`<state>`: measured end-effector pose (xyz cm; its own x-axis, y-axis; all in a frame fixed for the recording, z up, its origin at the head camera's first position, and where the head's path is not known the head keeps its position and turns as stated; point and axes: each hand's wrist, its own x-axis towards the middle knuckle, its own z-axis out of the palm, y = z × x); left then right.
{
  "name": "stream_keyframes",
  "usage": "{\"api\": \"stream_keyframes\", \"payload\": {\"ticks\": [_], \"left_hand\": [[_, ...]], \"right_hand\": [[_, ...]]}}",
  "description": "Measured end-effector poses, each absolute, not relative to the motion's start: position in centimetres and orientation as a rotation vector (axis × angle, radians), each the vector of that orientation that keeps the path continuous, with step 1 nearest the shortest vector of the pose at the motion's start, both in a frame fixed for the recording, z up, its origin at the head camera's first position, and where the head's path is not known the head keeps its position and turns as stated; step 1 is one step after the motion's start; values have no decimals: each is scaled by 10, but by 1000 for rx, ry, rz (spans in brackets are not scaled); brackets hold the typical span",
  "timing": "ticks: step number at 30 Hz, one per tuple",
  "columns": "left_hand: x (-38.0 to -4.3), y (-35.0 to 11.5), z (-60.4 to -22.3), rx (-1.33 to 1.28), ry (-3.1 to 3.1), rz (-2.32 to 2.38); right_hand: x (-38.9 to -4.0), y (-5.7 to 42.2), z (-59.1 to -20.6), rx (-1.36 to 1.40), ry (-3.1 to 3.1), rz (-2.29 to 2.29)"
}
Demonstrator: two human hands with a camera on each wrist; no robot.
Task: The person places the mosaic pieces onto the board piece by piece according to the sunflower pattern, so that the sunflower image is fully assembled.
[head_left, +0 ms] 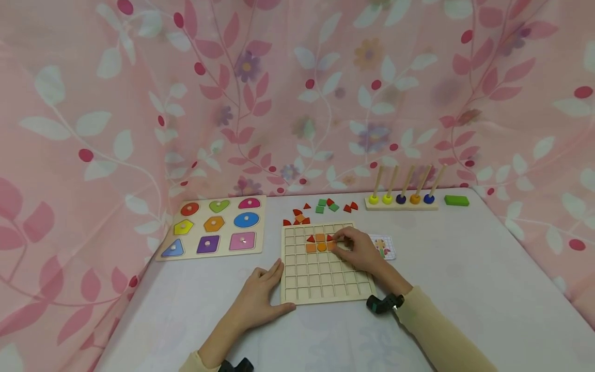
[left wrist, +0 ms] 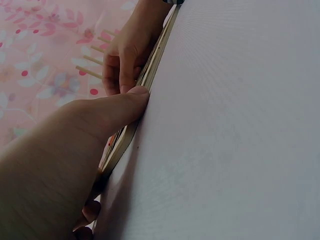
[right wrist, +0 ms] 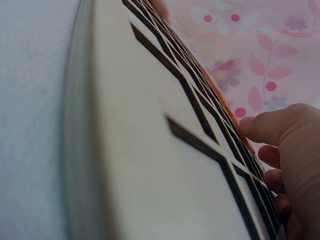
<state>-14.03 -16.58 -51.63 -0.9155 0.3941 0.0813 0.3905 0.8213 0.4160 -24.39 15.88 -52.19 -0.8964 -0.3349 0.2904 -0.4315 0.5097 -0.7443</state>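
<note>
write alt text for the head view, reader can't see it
A person's right hand touches an orange square tile on a wooden grid board, while the left hand rests against the board's lower left corner. Beyond lie loose tiles; a knobbed shape puzzle is at left, a five-peg stacker at right.

Cream grid board [head_left: 322, 279], orange squares [head_left: 310, 248], pink leaf-patterned curtain [head_left: 279, 103]

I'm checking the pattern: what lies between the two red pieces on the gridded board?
An orange square lies between the red pieces on the gridded board, as the head view shows.
</note>
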Motion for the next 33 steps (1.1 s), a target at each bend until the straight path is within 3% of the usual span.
{"api": "stream_keyframes", "payload": {"ticks": [33], "left_hand": [[-139, -166, -515, 646, 2985, 698]], "right_hand": [[-245, 157, -520, 687, -2679, 1164]]}}
